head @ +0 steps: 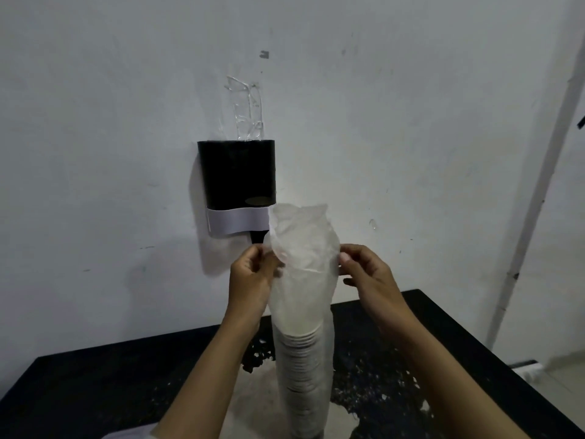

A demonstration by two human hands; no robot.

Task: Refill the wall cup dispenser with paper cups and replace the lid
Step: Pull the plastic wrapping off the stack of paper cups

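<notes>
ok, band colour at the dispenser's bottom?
White band on the black dispenser; head view.

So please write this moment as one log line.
step: opening cup sleeve | left hand: pinches plastic | right hand: pinches plastic | dispenser: unfilled

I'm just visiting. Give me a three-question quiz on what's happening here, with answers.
1. True or false: the cups are bare, out of their bag.
2. What do the left hand and right hand pinch? A) the dispenser B) the bag C) a lid
3. Fill in: the cup stack stands on the dark ____.

Key: 1 false, the bag still sleeves them; 2 B, at opposite sides near its top; 3 table.
</notes>
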